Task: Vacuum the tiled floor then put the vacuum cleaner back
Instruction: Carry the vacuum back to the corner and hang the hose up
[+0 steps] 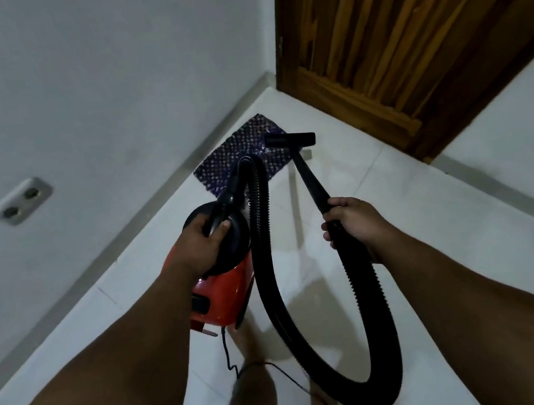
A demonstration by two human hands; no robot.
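While the person is standing on the white tiled floor (416, 214) near a corner of the room, the left hand (200, 243) is gripping the black handle on top of the red vacuum cleaner (224, 295), fingers curled round it, and is carrying the machine clear of the floor. From the vacuum cleaner's black front end, the ribbed black hose (266, 244) is rising toward 12 o'clock, arching over, and dropping in a long loop toward 6 o'clock before climbing back up to the right hand (353, 224). That hand, well apart from the left, is clasping the black wand (307, 179) where the hose is joining it. The wand is slanting toward 12 o'clock, and its nozzle (291, 139) is sitting at the 3 o'clock edge of a purple patterned mat (231, 159) lying on the tiles. A thin black cord (227, 350) is trailing from the vacuum cleaner toward 6 o'clock. A wooden door (405, 25) is showing at 1 o'clock, and a double wall socket (19, 202) at 9 o'clock.
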